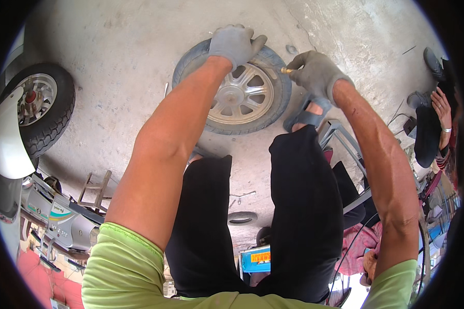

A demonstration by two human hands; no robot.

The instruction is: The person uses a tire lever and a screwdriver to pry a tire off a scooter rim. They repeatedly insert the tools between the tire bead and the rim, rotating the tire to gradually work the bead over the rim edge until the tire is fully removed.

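A wheel with a silver spoked alloy rim (231, 95) and a worn, dusty rubber tyre (232, 128) lies flat on the concrete floor before me. My left hand (234, 43), in a grey glove, is over the tyre's far side with its thumb out to the right. Its fingers are bent away from me, so what lies under them is hidden. Also gloved, my right hand (313, 73) is closed around a tool with a yellowish shank or handle (287, 70), just above the tyre's right side. The tool's tip is hard to make out against the rim.
At left stands a vehicle wheel with a knobbly tyre (48, 116) under a white fender (7, 135). A sandalled foot (309, 112) is close to the tyre's right. Behind lie a wrench (243, 196) and another tyre (242, 218). At right is another person's hand (442, 106).
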